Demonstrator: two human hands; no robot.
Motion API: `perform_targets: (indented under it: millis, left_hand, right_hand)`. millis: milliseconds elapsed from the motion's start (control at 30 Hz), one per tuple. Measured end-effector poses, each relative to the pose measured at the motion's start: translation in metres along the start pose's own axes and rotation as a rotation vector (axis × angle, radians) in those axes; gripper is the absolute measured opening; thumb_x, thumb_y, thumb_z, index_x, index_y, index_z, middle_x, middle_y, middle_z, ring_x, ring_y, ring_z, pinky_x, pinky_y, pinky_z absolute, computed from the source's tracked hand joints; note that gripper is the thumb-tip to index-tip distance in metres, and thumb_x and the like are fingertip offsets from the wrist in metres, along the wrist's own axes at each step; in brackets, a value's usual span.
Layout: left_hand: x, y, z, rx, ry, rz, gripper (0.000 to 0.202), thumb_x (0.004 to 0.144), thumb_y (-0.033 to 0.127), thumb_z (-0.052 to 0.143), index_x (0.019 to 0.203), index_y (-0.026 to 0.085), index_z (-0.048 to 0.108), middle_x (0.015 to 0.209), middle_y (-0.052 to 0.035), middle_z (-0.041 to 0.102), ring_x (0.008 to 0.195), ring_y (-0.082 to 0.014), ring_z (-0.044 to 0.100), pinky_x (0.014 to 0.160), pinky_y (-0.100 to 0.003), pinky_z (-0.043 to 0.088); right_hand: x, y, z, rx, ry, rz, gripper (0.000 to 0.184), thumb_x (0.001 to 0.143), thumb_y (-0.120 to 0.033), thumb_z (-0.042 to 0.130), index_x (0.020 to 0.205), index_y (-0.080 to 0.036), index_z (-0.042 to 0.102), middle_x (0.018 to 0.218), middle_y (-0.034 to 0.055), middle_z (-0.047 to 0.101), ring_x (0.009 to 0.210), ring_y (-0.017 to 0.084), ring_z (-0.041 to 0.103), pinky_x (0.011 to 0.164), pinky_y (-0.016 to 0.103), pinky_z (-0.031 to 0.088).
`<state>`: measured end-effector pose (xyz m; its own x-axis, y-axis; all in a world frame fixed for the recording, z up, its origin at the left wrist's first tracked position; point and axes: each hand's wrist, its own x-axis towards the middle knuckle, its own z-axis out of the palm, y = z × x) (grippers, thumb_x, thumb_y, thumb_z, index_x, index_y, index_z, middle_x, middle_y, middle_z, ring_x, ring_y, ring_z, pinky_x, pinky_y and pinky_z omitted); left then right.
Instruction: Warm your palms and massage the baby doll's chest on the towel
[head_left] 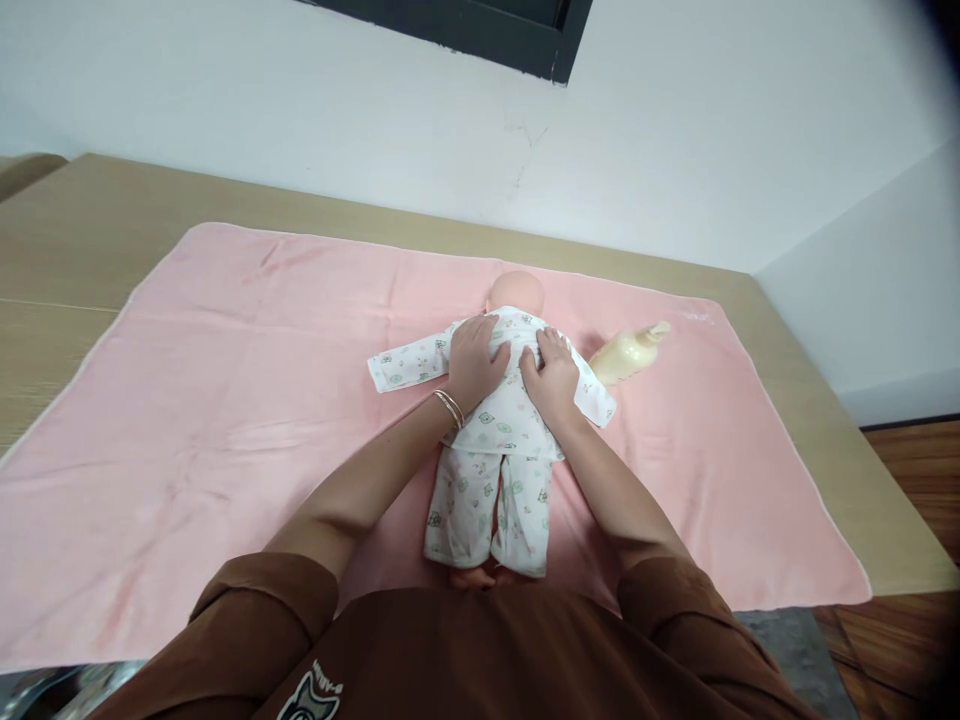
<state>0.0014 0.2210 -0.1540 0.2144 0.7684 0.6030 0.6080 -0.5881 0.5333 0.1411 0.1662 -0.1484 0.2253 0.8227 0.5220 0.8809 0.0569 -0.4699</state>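
Observation:
A baby doll (517, 290) lies on a pink blanket (247, 350), its head toward the wall and its feet toward me. It wears a white printed top (499, 415) and matching trousers (465, 510). My left hand (474, 362) rests flat on the left part of the doll's upper body, fingers out over the cloth. On the right part, my right hand (552, 375) lies the same way. Both hands are open and press or rest on the top; neither grips anything. The doll's face does not show.
A pale yellow pump bottle (628, 352) lies on its side just right of the doll's sleeve. Under the blanket is a wooden table (795, 400), its far edge against a white wall (375, 130). A dark frame (510, 35) is on the wall above.

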Motion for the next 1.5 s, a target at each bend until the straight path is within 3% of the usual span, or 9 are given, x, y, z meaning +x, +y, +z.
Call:
perform_targets:
  millis: [333, 433, 567, 767, 933, 1033, 1133, 1367, 1500]
  left_hand:
    - [0.001, 0.003, -0.001, 0.029, -0.008, -0.014, 0.030, 0.086, 0.027, 0.054, 0.112, 0.015, 0.061, 0.116, -0.0130, 0.066, 0.112, -0.0271, 0.058, 0.104, -0.043, 0.043]
    - [0.002, 0.002, 0.000, 0.035, -0.028, -0.024, 0.033, 0.086, 0.028, 0.054, 0.115, 0.013, 0.060, 0.121, -0.0141, 0.065, 0.117, -0.0279, 0.057, 0.108, -0.044, 0.042]
    - [0.003, -0.001, 0.003, 0.038, -0.063, -0.016, 0.037, 0.086, 0.030, 0.054, 0.120, 0.015, 0.059, 0.128, -0.0143, 0.062, 0.124, -0.0292, 0.053, 0.112, -0.048, 0.038]
    - [0.004, -0.004, 0.005, 0.045, -0.128, 0.011, 0.040, 0.088, 0.029, 0.051, 0.125, 0.014, 0.057, 0.136, -0.0144, 0.058, 0.134, -0.0311, 0.046, 0.116, -0.053, 0.031]
    - [0.003, -0.002, 0.001, -0.011, -0.094, 0.082, 0.033, 0.091, 0.025, 0.048, 0.120, 0.018, 0.061, 0.129, -0.0098, 0.064, 0.127, -0.0241, 0.054, 0.115, -0.046, 0.036]
    - [0.001, 0.001, -0.002, -0.021, -0.022, 0.081, 0.026, 0.090, 0.026, 0.051, 0.111, 0.017, 0.066, 0.119, -0.0093, 0.069, 0.118, -0.0224, 0.060, 0.108, -0.041, 0.045]
    - [0.000, 0.003, -0.003, 0.003, 0.025, 0.049, 0.024, 0.088, 0.027, 0.054, 0.105, 0.017, 0.067, 0.113, -0.0099, 0.071, 0.111, -0.0237, 0.063, 0.102, -0.041, 0.048]
    - [0.005, 0.000, 0.001, 0.039, -0.068, -0.013, 0.035, 0.086, 0.029, 0.055, 0.118, 0.016, 0.062, 0.126, -0.0118, 0.065, 0.122, -0.0277, 0.056, 0.109, -0.047, 0.041]
    - [0.006, -0.002, 0.000, -0.015, -0.088, 0.069, 0.033, 0.089, 0.027, 0.050, 0.119, 0.016, 0.061, 0.126, -0.0099, 0.066, 0.122, -0.0242, 0.057, 0.112, -0.045, 0.039]
  right_hand:
    - [-0.007, -0.002, 0.000, -0.100, 0.078, -0.096, 0.039, 0.098, -0.034, 0.041, 0.118, -0.012, 0.066, 0.125, 0.0144, 0.066, 0.126, 0.026, 0.056, 0.111, 0.045, 0.043]
    - [-0.003, -0.003, -0.002, -0.102, 0.016, -0.076, 0.042, 0.096, -0.033, 0.042, 0.125, -0.011, 0.062, 0.131, 0.0155, 0.062, 0.131, 0.029, 0.052, 0.112, 0.048, 0.041]
    - [0.006, 0.001, -0.004, -0.096, -0.129, -0.103, 0.049, 0.094, -0.028, 0.039, 0.135, -0.004, 0.051, 0.141, 0.0196, 0.053, 0.138, 0.031, 0.042, 0.119, 0.054, 0.027]
    - [0.014, 0.007, -0.004, -0.077, -0.245, -0.162, 0.053, 0.093, -0.023, 0.036, 0.143, -0.008, 0.043, 0.151, 0.0163, 0.040, 0.145, 0.030, 0.030, 0.119, 0.057, 0.022]
    - [0.007, 0.005, -0.002, -0.019, -0.112, -0.199, 0.045, 0.093, -0.022, 0.037, 0.131, -0.011, 0.058, 0.142, 0.0132, 0.053, 0.138, 0.025, 0.043, 0.119, 0.047, 0.031]
    - [0.000, 0.002, 0.000, 0.020, 0.013, -0.151, 0.040, 0.094, -0.027, 0.040, 0.119, -0.011, 0.067, 0.131, 0.0144, 0.063, 0.128, 0.022, 0.055, 0.114, 0.040, 0.040]
    - [-0.003, -0.001, -0.001, 0.019, 0.043, -0.073, 0.039, 0.093, -0.030, 0.043, 0.117, -0.012, 0.067, 0.128, 0.0135, 0.065, 0.125, 0.023, 0.057, 0.112, 0.039, 0.042]
    - [0.011, 0.006, -0.004, -0.066, -0.227, -0.094, 0.053, 0.092, -0.024, 0.039, 0.143, -0.012, 0.044, 0.153, 0.0140, 0.039, 0.145, 0.029, 0.031, 0.120, 0.055, 0.022]
    - [0.012, 0.010, -0.002, -0.037, -0.230, -0.162, 0.055, 0.089, -0.019, 0.037, 0.143, -0.016, 0.045, 0.154, 0.0088, 0.039, 0.146, 0.027, 0.029, 0.119, 0.056, 0.023]
